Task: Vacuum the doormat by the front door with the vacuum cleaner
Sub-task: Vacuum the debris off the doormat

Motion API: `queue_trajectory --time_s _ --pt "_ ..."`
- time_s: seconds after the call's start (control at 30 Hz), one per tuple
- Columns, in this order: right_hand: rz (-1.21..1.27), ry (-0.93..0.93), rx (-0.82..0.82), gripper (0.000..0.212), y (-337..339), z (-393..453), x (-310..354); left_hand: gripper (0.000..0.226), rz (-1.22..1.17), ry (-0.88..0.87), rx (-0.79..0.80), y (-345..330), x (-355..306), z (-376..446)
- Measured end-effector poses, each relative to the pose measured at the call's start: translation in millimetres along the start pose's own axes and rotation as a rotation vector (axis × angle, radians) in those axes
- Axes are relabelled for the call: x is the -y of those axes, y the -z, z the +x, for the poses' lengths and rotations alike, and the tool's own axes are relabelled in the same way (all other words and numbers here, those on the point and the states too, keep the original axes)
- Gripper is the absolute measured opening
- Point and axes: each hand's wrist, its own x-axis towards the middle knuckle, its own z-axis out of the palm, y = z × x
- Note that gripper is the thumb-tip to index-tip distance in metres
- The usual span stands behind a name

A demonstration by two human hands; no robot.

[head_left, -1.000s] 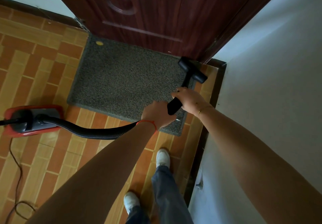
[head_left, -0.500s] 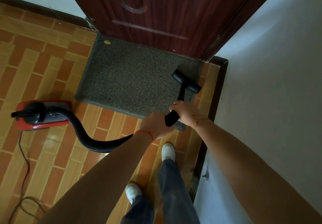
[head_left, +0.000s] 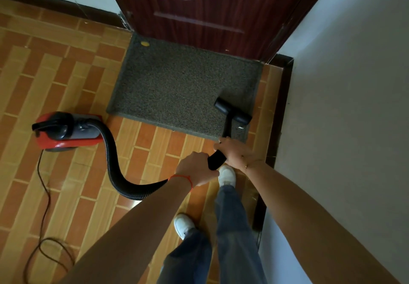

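A grey speckled doormat (head_left: pixel 177 86) lies on the tiled floor against the dark red front door (head_left: pixel 210 7). The black T-shaped vacuum nozzle (head_left: pixel 232 110) rests on the mat's near right corner. Its black wand (head_left: pixel 217 159) runs back toward me, gripped by both hands. My right hand (head_left: pixel 235 152) holds the wand higher up; my left hand (head_left: pixel 197 168), with a red wrist string, holds it lower down where the ribbed black hose (head_left: pixel 115 164) joins. The hose curves left to the red and black vacuum body (head_left: pixel 66 132) on the floor.
A small yellow scrap (head_left: pixel 145 44) lies on the mat's far left corner, and a white fleck (head_left: pixel 240 127) lies near the nozzle. The power cord (head_left: pixel 44 195) trails and loops at the lower left. A white wall (head_left: pixel 343 106) stands close on the right. My white shoes (head_left: pixel 226 175) stand just behind the mat.
The nozzle has been drawn back from the mat's far right edge by the door to its near right corner. Both hands moved toward me, and the view pulled back.
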Motion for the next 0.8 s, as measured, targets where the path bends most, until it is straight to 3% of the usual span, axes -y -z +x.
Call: queue_trajectory --time_s 0.53,0.8 --pt "0.067 -0.012 -0.003 0.019 -47 -37 65 0.02 0.102 -0.033 0.048 -27 42 -62" --pt "0.048 -0.037 -0.036 0.02 -44 -30 54 0.017 0.1 -0.017 -0.005 -27 34 -52"
